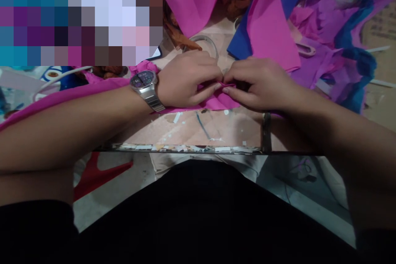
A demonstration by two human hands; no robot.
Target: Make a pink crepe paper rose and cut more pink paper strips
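Observation:
A strip of magenta crepe-like paper or fabric (221, 102) lies across the near part of the table and runs off under my left forearm. My left hand (190, 76), with a watch (144, 80) on its wrist, pinches a fold of it between thumb and fingers. Close against it, my right hand (258, 82) pinches the same fold from the other side, thumb tips nearly touching. Curled fingers hide most of the fold. Just beyond the right hand lies a flat pink sheet (272, 33) over a blue sheet (241, 41).
Another pink sheet (194, 0) lies further back. Purple and blue scraps (334, 57) heap at the right, with scissors (305, 49) partly among them. The table's front edge (185, 148) is littered with small bits. A red plastic piece (95, 177) stands below it. The upper left is pixelated.

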